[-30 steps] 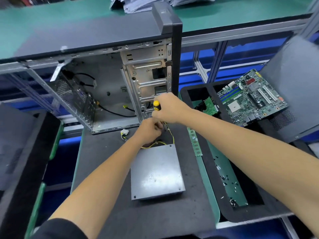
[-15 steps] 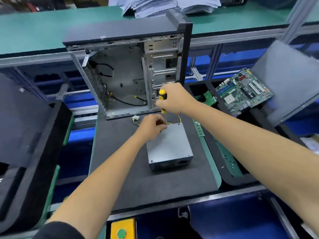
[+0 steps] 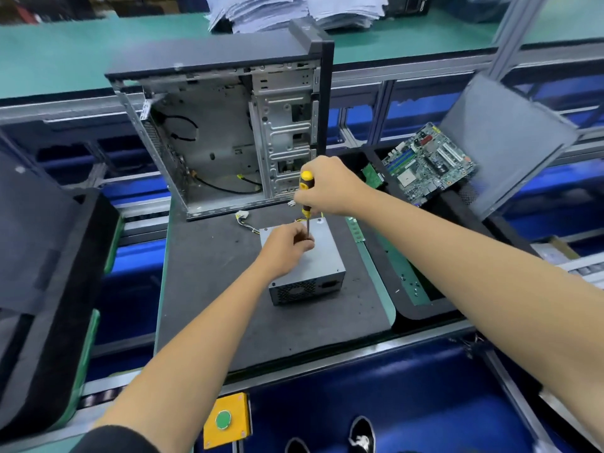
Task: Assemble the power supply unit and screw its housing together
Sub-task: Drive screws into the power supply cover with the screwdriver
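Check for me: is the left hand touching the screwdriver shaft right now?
Touching. The head view shows the left hand on the power supply unit, its fingertips curled round the lower shaft of the screwdriver, with no gap visible.

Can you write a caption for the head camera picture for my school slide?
Right hand holds a yellow screwdriver upright over the grey power supply; left hand steadies its shaft.

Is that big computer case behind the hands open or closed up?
Open. The computer case stands upright with its near side panel off, so its bare metal interior and loose black cables show.
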Tool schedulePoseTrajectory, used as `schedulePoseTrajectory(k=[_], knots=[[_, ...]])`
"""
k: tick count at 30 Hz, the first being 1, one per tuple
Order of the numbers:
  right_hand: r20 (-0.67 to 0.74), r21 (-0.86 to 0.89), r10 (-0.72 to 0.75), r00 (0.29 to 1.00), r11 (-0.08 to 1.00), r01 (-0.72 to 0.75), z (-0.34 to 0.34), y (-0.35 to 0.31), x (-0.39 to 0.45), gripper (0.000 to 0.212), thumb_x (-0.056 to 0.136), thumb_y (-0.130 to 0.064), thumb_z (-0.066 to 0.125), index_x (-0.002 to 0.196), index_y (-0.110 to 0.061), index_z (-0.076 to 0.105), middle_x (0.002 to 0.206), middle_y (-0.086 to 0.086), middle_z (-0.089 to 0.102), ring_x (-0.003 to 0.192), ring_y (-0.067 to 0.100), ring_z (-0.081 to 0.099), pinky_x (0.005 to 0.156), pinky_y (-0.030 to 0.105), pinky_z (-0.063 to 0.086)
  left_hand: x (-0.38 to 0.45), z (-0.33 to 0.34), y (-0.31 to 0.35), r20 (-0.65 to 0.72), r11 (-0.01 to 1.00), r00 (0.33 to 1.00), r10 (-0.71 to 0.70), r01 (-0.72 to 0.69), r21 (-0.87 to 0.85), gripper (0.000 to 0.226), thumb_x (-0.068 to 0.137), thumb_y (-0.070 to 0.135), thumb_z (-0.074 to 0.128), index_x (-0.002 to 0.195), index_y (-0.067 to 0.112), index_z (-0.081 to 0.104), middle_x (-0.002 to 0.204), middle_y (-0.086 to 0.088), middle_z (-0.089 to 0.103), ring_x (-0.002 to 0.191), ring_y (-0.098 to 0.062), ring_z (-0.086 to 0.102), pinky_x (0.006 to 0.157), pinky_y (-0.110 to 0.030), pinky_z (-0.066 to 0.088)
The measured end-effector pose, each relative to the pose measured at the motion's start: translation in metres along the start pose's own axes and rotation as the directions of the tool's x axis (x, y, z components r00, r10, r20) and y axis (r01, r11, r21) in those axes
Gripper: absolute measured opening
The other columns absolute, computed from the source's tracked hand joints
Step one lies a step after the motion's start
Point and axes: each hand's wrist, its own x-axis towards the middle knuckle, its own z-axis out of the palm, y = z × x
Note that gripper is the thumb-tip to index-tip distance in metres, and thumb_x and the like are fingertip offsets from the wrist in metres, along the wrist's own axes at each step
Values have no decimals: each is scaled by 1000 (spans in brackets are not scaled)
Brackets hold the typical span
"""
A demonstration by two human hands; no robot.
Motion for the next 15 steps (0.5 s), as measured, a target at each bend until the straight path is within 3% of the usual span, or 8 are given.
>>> schedulePoseTrajectory(k=[5, 8, 11, 15], knots=[[22, -18, -16, 1000, 1000, 16, -6, 11, -6, 20, 77, -11, 60, 64, -7, 45, 61, 13, 47, 76, 36, 68, 53, 27, 45, -3, 12, 7, 34, 1000, 999, -20, 20, 0, 14, 89, 6, 63, 79, 14, 58, 89, 2, 65, 77, -9, 55, 73, -21, 40], [66, 40, -11, 998, 999, 9, -8, 19, -8, 19, 76, -8, 60, 64, -8, 45, 59, 14, 51, 62, 25, 71, 51, 33, 52, -6, 19, 8, 24, 1000, 999, -31, 31, 1, 11, 88, 5, 63, 82, 14, 60, 84, 5, 63, 72, -2, 54, 65, -10, 39], [106, 47, -19, 994, 999, 14, -9, 26, -9, 25, 77, -7, 59, 62, -9, 40, 59, 13, 48, 54, 17, 70, 48, 28, 51, -10, 22, 8, 2, 998, 998, -57, 57, 2, 11, 87, 5, 63, 82, 15, 62, 75, 10, 59, 67, 2, 51, 59, -6, 37], [116, 95, -39, 992, 995, 28, -10, 31, -6, 20, 78, -6, 59, 64, -8, 45, 60, 15, 49, 57, 22, 70, 57, 45, 58, -10, 23, 9, 3, 997, 997, -76, 76, 12, 9, 87, 7, 64, 82, 14, 62, 73, 10, 59, 64, -2, 51, 55, -7, 39]])
